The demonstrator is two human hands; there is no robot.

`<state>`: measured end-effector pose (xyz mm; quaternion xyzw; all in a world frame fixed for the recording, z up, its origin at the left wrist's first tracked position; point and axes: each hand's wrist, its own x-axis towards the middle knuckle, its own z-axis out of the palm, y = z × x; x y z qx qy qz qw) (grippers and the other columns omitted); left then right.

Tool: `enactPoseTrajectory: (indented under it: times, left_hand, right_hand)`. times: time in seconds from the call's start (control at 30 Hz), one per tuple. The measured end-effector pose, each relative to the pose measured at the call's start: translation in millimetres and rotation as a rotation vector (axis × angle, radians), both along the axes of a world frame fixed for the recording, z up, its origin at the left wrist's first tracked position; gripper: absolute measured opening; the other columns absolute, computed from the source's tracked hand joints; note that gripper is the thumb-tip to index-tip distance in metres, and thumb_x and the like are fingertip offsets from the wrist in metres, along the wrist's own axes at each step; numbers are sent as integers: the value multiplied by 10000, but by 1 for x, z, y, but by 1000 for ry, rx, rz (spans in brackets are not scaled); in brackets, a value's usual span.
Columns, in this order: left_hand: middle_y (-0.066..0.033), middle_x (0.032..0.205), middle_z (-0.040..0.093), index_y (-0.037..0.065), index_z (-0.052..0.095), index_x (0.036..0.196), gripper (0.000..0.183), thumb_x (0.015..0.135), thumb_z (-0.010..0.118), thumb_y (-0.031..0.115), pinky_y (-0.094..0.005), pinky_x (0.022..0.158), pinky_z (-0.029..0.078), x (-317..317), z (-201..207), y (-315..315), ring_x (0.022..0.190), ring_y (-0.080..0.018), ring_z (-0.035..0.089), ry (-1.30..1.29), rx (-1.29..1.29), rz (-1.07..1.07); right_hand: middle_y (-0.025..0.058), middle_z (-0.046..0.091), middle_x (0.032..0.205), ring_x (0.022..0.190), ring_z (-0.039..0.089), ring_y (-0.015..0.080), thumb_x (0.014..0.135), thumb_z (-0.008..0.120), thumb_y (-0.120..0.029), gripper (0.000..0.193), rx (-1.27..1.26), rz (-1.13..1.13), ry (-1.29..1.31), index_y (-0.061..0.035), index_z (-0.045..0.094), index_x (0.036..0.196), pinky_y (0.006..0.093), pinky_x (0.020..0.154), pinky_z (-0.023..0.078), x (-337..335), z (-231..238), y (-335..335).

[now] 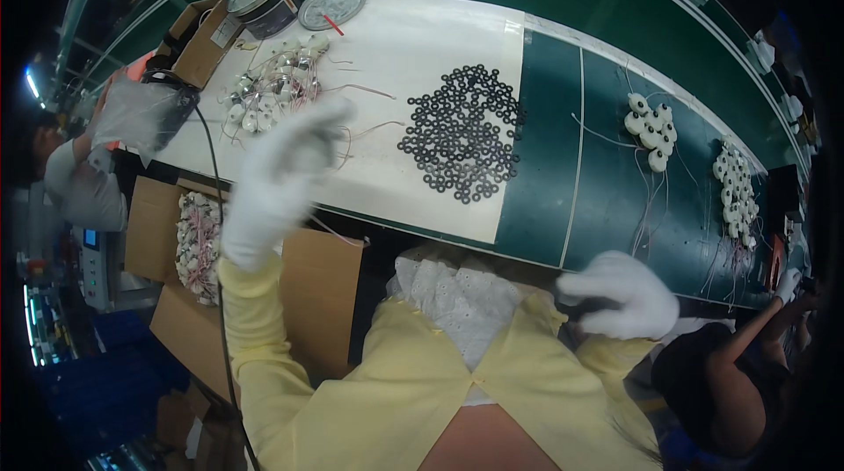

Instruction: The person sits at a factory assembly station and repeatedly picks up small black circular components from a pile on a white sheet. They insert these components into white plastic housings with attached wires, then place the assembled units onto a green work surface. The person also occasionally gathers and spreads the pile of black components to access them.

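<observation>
My left hand (281,177), in a white glove, is raised over the table's front edge, beside a pile of white round parts with thin wires (280,76). Motion smears its fingers, so I cannot make out whether they hold anything. Below it, an open cardboard box (321,282) contains many similar wired parts (200,238). My right hand (622,297), gloved in white as well, hovers just before the table's front edge. Its thumb and forefinger are apart, and nothing shows between them. Small black rings (462,133) lie spread on the white tabletop (387,36) between the hands.
On the green surface (607,190) at right lie a small cluster (651,130) and a larger group (735,194) of wired parts. A tin (264,1), a round lid (332,5) and a carton (200,40) stand far left. A black cable (215,207) hangs down. People are on both sides.
</observation>
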<state>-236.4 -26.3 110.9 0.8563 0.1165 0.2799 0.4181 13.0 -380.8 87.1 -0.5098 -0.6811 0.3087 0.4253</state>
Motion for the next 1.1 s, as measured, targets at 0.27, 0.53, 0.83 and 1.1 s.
enactPoseTrajectory:
  times: [0.27,0.53,0.83,1.1]
  left_hand:
    - [-133,1034,625,81,508,1481,825,685,531,-137,-391,780,536,25,-50,-14,865,-307,620,397,457,20]
    - [-170,1202,647,22,441,1515,749,792,612,-74,-423,890,504,39,-66,-20,998,-352,618,209,720,144]
    - [-120,1051,671,44,560,1420,610,829,710,60,-426,775,484,39,-81,-22,861,-313,597,158,728,177]
    - [8,690,580,153,710,1123,307,834,782,223,-365,566,400,31,-89,-35,567,-215,555,355,804,300]
  right_hand:
    - [166,739,935,744,709,319,831,764,-31,469,-181,-115,166,-1,661,1288,363,660,532,-9,-36,16]
    - [174,741,918,758,711,301,826,752,-10,488,-63,-43,322,28,656,1303,372,666,524,10,-57,8]
    - [208,730,972,746,690,359,864,749,-69,537,-11,74,414,64,592,1360,403,625,494,15,-69,14]
    - [183,714,914,681,688,326,862,748,-41,521,9,85,426,61,599,1350,383,539,468,16,-74,15]
